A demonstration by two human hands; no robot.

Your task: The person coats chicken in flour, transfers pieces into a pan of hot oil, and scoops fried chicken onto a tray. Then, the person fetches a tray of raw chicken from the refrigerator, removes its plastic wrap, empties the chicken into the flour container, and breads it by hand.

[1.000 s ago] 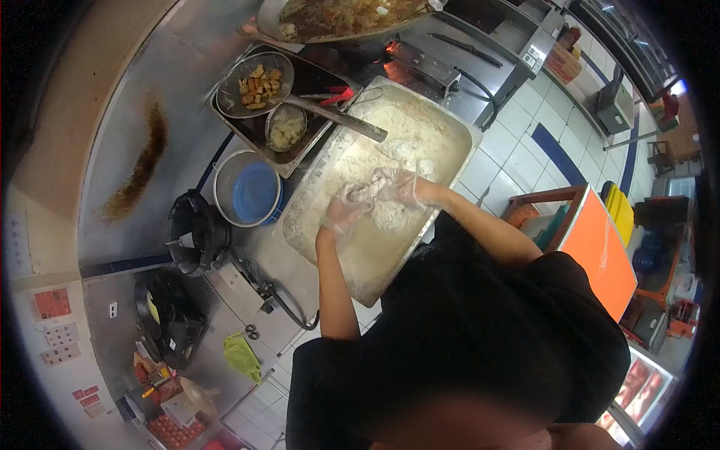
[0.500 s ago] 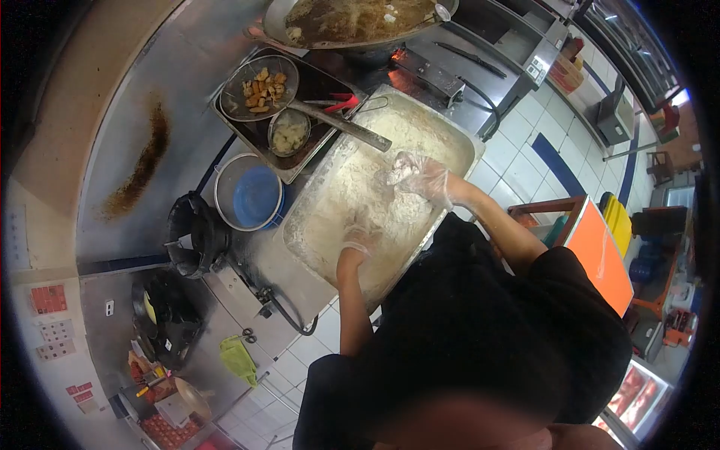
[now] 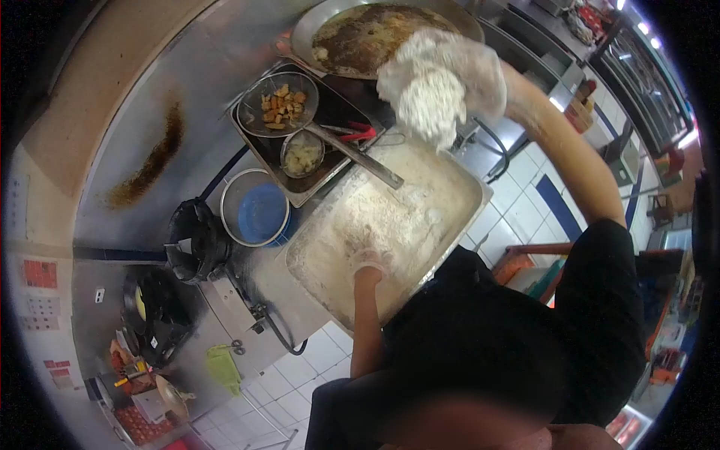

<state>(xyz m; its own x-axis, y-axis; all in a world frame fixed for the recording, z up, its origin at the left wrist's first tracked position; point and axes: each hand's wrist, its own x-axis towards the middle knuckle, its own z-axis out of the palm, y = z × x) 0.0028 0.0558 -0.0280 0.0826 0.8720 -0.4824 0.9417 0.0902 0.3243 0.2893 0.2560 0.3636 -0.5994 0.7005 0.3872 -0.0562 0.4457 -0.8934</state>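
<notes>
Right hand [image 3: 480, 75], in a clear plastic glove, is held up at the upper part of the view, fingers curled closed around a flour-coated piece [image 3: 433, 105]; blur hides the exact fingertip positions. The piece is clear of the tray; in line of sight it lies between the wok and the tray's far end, its height over either not readable. Form: lumpy, elongated, long axis roughly up-down in view with a slight slant, one end toward the wok, the free lower end pointing down toward the tray. Left hand [image 3: 367, 259], also gloved, is low in the tray, fingers in the flour [image 3: 375, 210] and pointing away from the body; finger spread hidden, cannot tell whether it grips anything. The metal tray [image 3: 478, 193] has its long axis slanting from lower left to upper right. Beyond its upper-left side: a long-handled strainer [image 3: 255, 120] bearing browned pieces [image 3: 283, 105], its handle [image 3: 360, 157] reaching across the tray's edge; a smaller strainer with pale pieces [image 3: 302, 155]; red-handled tongs [image 3: 362, 133]; all over a dark rectangular pan [image 3: 337, 101]. Wok [image 3: 302, 41] at top contains brown liquid. Left of the tray: blue basin [image 3: 261, 214]. Farther out, lower left: scissors [image 3: 238, 346] beside a green cloth [image 3: 223, 367].
</notes>
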